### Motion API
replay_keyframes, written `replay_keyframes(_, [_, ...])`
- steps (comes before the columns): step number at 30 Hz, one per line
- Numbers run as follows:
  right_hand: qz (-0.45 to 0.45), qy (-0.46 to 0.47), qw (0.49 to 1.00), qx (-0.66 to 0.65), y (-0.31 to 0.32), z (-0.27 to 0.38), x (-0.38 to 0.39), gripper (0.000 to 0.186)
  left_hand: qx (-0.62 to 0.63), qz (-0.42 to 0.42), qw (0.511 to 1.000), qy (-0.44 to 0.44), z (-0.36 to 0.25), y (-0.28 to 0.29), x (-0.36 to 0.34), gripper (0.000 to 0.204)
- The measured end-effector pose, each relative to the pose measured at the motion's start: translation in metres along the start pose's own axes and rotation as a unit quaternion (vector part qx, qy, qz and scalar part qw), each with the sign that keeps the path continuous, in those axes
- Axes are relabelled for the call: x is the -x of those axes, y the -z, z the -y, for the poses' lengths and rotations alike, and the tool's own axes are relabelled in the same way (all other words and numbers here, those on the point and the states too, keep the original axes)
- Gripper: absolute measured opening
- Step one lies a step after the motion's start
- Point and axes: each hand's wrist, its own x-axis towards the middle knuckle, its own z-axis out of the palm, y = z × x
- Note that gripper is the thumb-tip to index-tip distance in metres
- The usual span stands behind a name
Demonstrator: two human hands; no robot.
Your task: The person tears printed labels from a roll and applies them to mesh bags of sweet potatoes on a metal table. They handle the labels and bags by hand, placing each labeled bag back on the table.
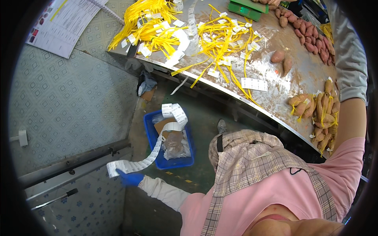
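My left hand (pixel 130 179), in a blue glove, is held out to the left and closed on one end of a long strip of white printed labels (pixel 151 156). The strip curves up from my fingers and ends in loose loops over a blue plastic bin (pixel 191 158) on the floor. Inside the bin lie brown cardboard (pixel 164 124) and crumpled clear plastic (pixel 174 145). My right arm (pixel 348 67), in a grey sleeve cover, reaches forward along the right rim of the picture. The right hand itself is out of sight.
A metal table (pixel 293 84) carries yellow tagged net bags (pixel 226 47), a loose label sheet (pixel 254 84), sweet potatoes (pixel 277 56), filled net bags (pixel 325 114) and a green scale (pixel 246 10). Another person's hand (pixel 273 3) is near the scale. Printed sheets (pixel 63 27) hang at left.
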Motion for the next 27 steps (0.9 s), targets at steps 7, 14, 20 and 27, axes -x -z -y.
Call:
replay_keyframes(7, [0.051,-0.081,0.989,0.114,0.009,-0.058,0.083,0.020,0.247,0.148,0.946,0.148,-0.096,-0.053,0.040,0.042])
replay_keyframes(14, [0.080,-0.171,0.955,0.227,0.049,-0.123,0.172,0.019,0.310,0.267,0.901,0.141,-0.112,-0.076,0.068,0.039])
replay_keyframes(20, [0.045,-0.195,0.931,0.306,0.108,-0.170,0.204,0.018,0.372,0.285,0.864,0.183,-0.125,-0.073,0.099,0.033])
replay_keyframes(27, [-0.065,0.042,0.959,0.271,0.091,-0.119,0.086,0.018,0.380,0.289,0.847,0.235,-0.135,-0.064,0.140,0.033])
